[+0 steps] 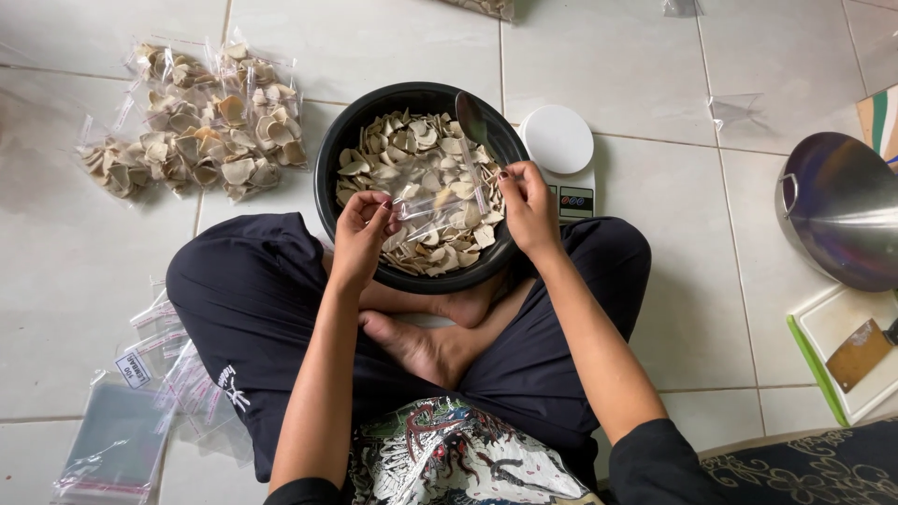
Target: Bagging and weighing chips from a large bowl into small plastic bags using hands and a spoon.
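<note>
I sit cross-legged on a tiled floor with a black bowl (329, 154) of pale dried chips against my legs. My left hand (360, 234) and my right hand (526, 208) hold a small clear plastic bag (440, 201) between them, stretched over the bowl. The left hand pinches one end, the right grips the other. A metal spoon (470, 117) rests in the chips at the bowl's far side.
Several filled clear bags of chips (201, 122) lie on the floor at the upper left. Empty plastic bags (140, 393) lie at my left knee. A white kitchen scale (561, 154) stands right of the bowl. A metal lid (837, 206) and white tray (842, 323) are at right.
</note>
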